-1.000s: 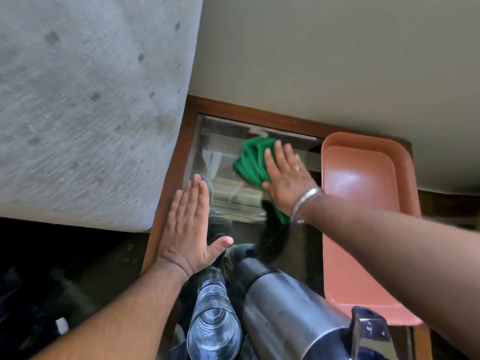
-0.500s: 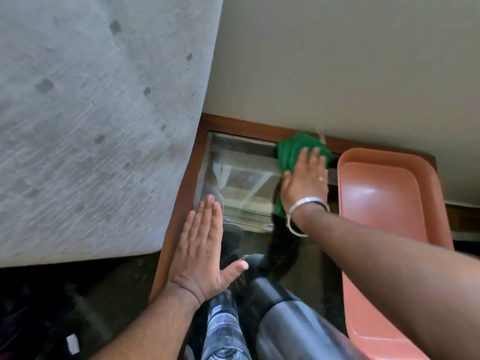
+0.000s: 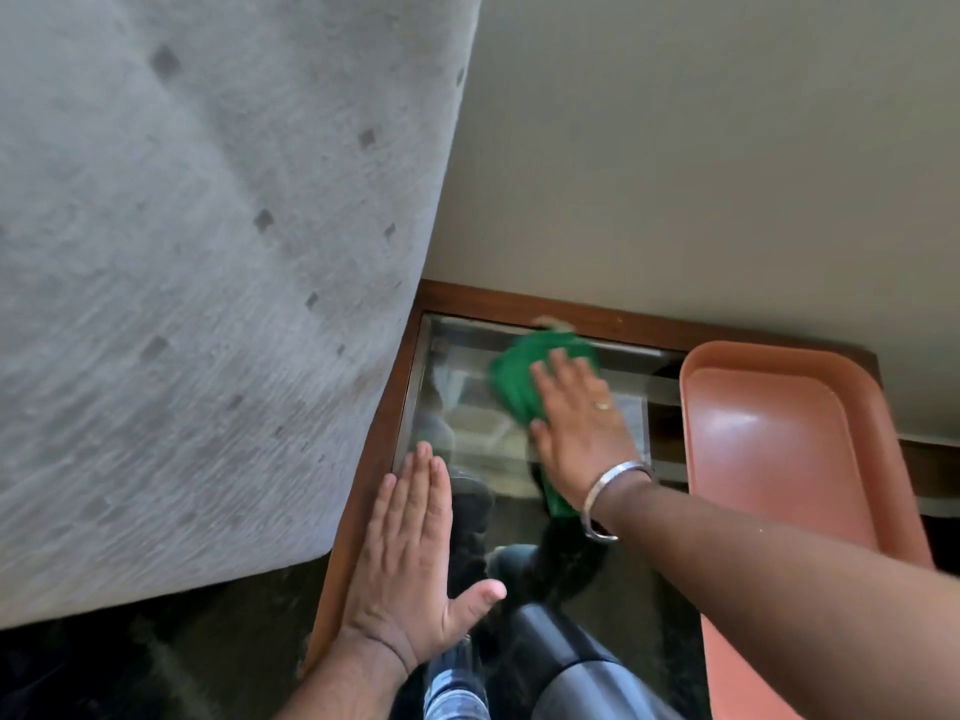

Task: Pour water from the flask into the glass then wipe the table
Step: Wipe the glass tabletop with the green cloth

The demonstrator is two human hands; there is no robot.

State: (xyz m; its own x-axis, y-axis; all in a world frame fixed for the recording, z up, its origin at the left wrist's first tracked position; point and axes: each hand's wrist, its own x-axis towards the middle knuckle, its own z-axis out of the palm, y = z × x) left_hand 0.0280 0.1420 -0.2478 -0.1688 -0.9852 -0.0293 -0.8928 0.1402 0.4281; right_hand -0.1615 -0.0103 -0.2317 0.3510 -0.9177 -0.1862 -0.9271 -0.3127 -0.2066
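Observation:
A small table with a wooden frame and a glass top (image 3: 467,439) stands against the wall. My right hand (image 3: 576,428) lies flat on a green cloth (image 3: 519,381) and presses it onto the far part of the glass. A metal bangle sits on that wrist. My left hand (image 3: 410,553) rests flat, fingers together, on the table's left edge and holds nothing. The steel flask (image 3: 582,678) shows at the bottom edge, blurred. Just left of it stands the clear glass (image 3: 457,688), partly cut off by the frame.
A salmon-pink plastic tray (image 3: 779,459) lies along the right side of the table. A grey upholstered sofa (image 3: 208,278) fills the left and touches the table's left edge. A pale wall (image 3: 701,148) rises right behind the table.
My right hand slid the green cloth from the far right of the glass back to the left along the far edge. The left hand stayed put. The view tilted up.

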